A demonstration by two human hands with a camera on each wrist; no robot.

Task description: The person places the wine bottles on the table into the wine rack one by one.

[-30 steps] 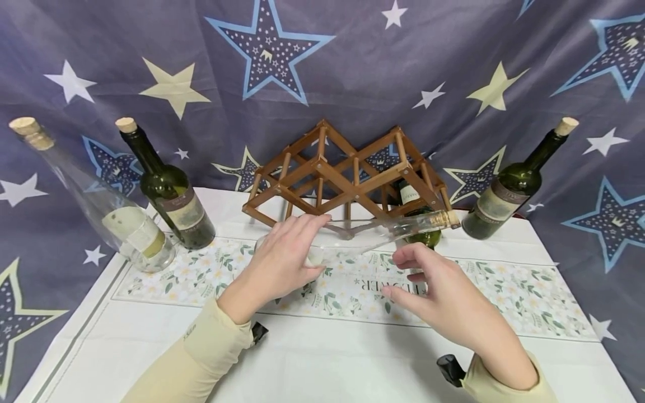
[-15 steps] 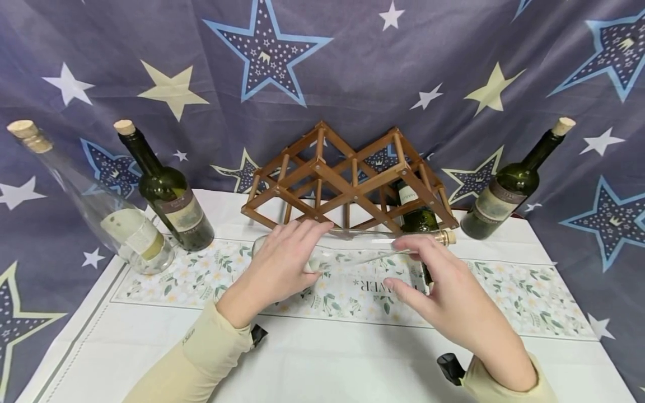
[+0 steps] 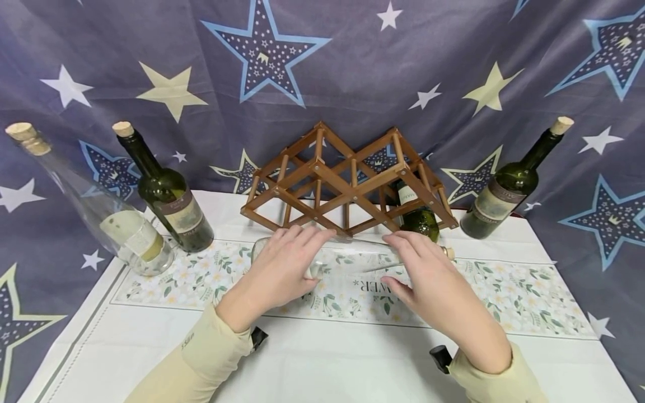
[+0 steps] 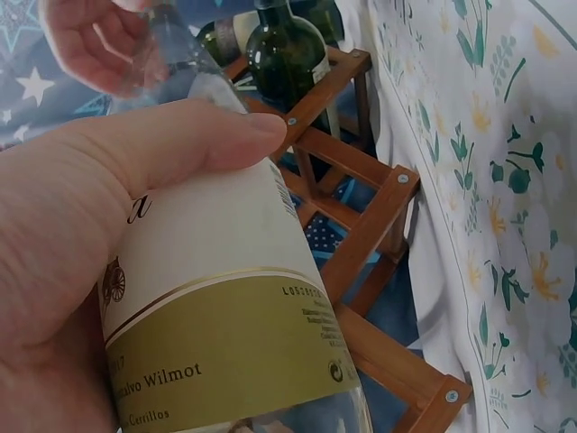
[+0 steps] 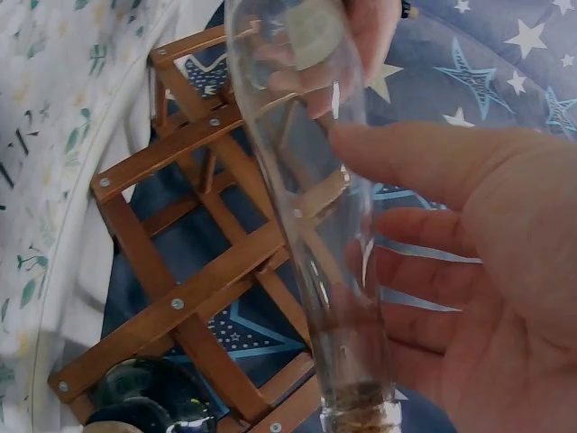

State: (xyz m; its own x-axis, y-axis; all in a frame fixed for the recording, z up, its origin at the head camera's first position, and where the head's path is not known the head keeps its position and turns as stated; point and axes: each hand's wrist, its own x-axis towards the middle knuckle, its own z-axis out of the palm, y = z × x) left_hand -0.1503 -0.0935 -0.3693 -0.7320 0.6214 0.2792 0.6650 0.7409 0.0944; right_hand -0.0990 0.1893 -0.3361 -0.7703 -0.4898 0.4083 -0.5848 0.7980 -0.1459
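Note:
A clear glass wine bottle lies sideways above the floral runner, in front of the wooden wine rack. My left hand grips its body near the base, thumb across the cream and olive label. The cork points right. At the neck end is my right hand, fingers reaching over the far side of the glass. Its thumb stands on the near side, not closed round the bottle. Inside the rack's right part rests a green bottle.
On the left stand a corked clear bottle and a corked green bottle. Another green bottle stands right of the rack. The floral runner crosses the white tablecloth; a star-patterned curtain hangs behind.
The clear bottle's neck end has come down toward the runner. My right hand has moved up and left over the neck, while my left hand keeps its grip.

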